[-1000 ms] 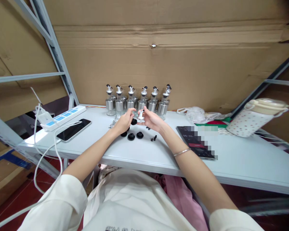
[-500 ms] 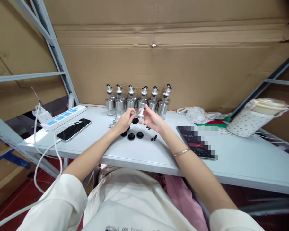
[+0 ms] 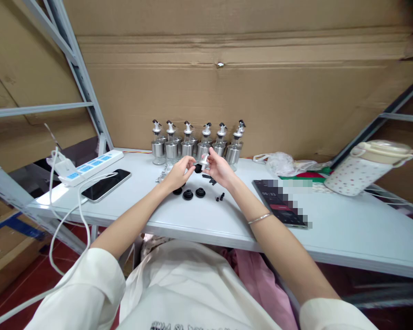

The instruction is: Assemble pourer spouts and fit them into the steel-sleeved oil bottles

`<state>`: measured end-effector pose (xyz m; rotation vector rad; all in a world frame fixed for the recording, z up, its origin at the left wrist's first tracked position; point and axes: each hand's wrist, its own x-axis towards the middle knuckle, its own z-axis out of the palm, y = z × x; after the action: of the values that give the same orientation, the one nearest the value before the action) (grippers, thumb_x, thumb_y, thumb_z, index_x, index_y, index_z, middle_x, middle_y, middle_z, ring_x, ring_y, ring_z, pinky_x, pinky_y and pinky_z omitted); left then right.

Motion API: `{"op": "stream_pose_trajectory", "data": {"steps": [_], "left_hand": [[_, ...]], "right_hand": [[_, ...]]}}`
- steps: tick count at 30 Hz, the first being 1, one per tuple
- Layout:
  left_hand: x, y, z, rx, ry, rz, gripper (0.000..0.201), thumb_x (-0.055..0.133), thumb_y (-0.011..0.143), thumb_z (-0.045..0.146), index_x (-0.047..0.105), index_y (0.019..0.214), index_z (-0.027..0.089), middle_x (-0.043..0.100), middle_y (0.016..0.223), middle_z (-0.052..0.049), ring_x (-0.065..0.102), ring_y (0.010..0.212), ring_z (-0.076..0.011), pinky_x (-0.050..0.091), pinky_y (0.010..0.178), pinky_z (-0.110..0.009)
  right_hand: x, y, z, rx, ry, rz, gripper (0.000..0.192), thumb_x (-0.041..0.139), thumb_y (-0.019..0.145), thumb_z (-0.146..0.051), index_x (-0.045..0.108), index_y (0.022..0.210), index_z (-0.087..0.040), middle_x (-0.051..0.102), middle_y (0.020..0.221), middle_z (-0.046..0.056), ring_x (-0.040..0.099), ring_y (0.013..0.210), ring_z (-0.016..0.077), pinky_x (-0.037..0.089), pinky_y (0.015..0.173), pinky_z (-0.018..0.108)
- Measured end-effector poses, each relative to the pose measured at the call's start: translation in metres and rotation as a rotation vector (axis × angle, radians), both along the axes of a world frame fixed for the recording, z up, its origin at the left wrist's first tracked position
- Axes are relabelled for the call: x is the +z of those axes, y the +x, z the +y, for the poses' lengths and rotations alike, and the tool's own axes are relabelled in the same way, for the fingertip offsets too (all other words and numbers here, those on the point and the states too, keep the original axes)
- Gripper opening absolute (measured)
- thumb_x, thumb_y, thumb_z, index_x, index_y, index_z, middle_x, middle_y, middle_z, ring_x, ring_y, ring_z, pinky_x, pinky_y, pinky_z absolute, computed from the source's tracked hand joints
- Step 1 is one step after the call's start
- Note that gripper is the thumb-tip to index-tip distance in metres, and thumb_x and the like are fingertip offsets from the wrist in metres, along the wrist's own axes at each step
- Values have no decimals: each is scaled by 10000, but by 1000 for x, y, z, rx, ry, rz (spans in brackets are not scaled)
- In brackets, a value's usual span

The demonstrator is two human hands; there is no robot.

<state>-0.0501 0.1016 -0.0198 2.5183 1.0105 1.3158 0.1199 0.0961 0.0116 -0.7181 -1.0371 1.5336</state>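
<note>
In the head view, we saw that the black cap (image 3: 198,169) had just moved up and over to the right, close by the white spout (image 3: 204,161). Our right hand (image 3: 220,170) had its grip pinched on the spout, above the tabletop (image 3: 192,215). Our left hand (image 3: 180,174) had its fingers by the cap, but we could not tell if its grip held it. The two parts sat nearer each other, so our work seemed further along.
</note>
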Motion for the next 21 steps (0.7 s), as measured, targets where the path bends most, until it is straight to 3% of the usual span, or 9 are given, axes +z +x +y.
{"op": "stream_pose_trajectory", "data": {"steps": [9,15,21], "left_hand": [[1,0,1,26,-141,106,138,473,879,271,544,935,166,640,876,-55,613,821,-185,481,788,-319],[2,-1,-1,-40,-146,109,151,470,874,284,548,935,170,651,866,-43,612,791,-168,480,766,-296],[3,-3,-2,-10,-119,141,196,445,887,318,565,897,163,654,866,-53,608,782,-176,470,743,-297]], "right_hand": [[4,-2,-5,-34,73,-42,390,715,654,-562,591,620,-194,427,552,-50,446,584,109,442,643,262],[4,-3,-4,-47,97,-25,401,717,646,-573,592,629,-192,392,559,-51,401,566,96,422,596,238],[0,-1,-2,-18,169,-111,423,711,641,-596,609,649,-186,369,564,-48,418,589,97,394,565,218]]}}
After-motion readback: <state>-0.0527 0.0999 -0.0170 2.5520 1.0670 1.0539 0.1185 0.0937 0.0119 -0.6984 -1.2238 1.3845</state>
